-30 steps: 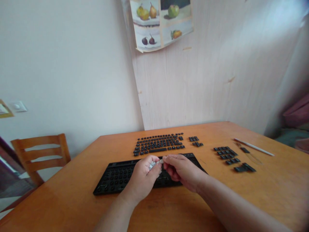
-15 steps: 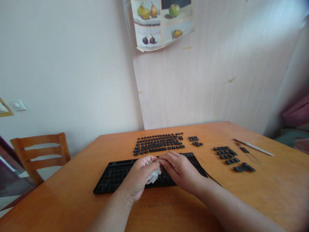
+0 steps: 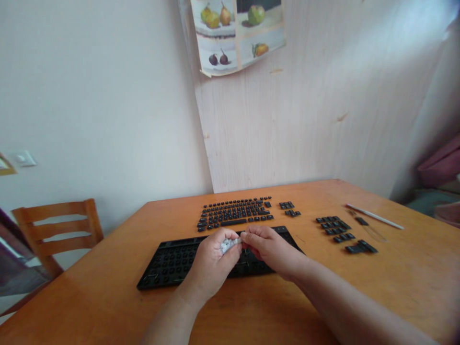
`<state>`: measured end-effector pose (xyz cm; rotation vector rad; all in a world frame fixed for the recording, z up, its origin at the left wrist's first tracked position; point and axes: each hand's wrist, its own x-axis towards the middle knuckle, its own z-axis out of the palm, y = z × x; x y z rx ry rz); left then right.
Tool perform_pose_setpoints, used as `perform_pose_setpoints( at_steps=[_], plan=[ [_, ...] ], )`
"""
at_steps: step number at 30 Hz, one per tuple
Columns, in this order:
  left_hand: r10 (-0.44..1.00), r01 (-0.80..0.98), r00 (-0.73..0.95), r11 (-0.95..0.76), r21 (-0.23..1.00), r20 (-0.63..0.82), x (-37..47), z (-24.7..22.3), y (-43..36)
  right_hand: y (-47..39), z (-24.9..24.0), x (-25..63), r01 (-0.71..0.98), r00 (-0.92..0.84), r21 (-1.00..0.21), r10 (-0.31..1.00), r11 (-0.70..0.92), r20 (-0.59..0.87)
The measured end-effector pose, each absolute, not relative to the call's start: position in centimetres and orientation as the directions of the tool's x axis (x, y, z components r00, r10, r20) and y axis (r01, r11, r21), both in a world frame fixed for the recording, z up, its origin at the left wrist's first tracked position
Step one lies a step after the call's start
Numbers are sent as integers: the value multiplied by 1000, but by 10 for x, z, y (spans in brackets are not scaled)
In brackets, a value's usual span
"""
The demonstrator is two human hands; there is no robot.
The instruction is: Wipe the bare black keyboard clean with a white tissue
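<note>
A crumpled white tissue or cloth [image 3: 228,245] is bunched inside my left hand [image 3: 217,261], whose fingers curl round it. My right hand [image 3: 268,249] is closed in a pinch at the right end of the same white wad, its fingertips meeting those of my left hand. Beneath both hands lies a black keyboard [image 3: 168,262] with its keycaps off, partly covered by my hands and forearms. Behind it, the removed black keycaps [image 3: 233,211] are laid out in rows on the table.
More keycaps [image 3: 332,226] sit in groups on the right of the wooden table [image 3: 108,268]. Beyond them are a wire keycap puller [image 3: 361,221] and a long white pencil-like stick [image 3: 375,217]. A wooden chair [image 3: 68,225] stands at the left. A fruit picture [image 3: 237,36] hangs on the wall.
My left hand has turned and closed more round the white wad, so less of it hangs below. My right fingertips have shifted slightly right. The view has moved a little.
</note>
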<state>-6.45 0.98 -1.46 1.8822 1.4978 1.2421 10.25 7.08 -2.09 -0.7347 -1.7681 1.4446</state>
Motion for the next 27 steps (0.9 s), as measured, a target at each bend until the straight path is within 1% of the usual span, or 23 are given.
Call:
perform_pose_setpoints(
  at_steps=[4, 7, 9, 12, 14, 16, 18, 21, 24, 27],
  plan=[
    [915, 580, 25, -341, 740, 402, -66, -12, 8, 69, -20, 101, -100, -628, -995, 776, -2, 62],
    [909, 614, 20, -339, 712, 416, -67, -8, 7, 66, -19, 98, -117, -643, -991, 766, -68, 23],
    [905, 634, 3, -331, 699, 425, -68, -7, 7, 66, -18, 98, -88, -638, -995, 770, -49, 19],
    [903, 652, -24, -310, 692, 428, -69, -9, 8, 73, -20, 100, -25, -585, -999, 810, 40, 48],
    [906, 658, -41, -293, 694, 421, -69, -11, 10, 81, -22, 103, 29, -484, -991, 870, 128, 98],
    [909, 654, -56, -280, 702, 414, -70, -12, 11, 90, -23, 106, 122, -356, -969, 921, 215, 160],
    [910, 646, -70, -271, 713, 410, -71, -12, 12, 100, -23, 111, 274, -244, -916, 943, 293, 228],
    [909, 643, -101, -252, 724, 405, -72, -7, 11, 110, -21, 121, 568, -161, -750, 939, 339, 303],
    [914, 651, -136, -208, 730, 381, -75, 3, 9, 113, -17, 130, 773, -145, -567, 949, 285, 279],
    [925, 664, -169, -149, 732, 341, -83, 13, 3, 114, -14, 136, 872, -136, -438, 969, 216, 207]
  ],
)
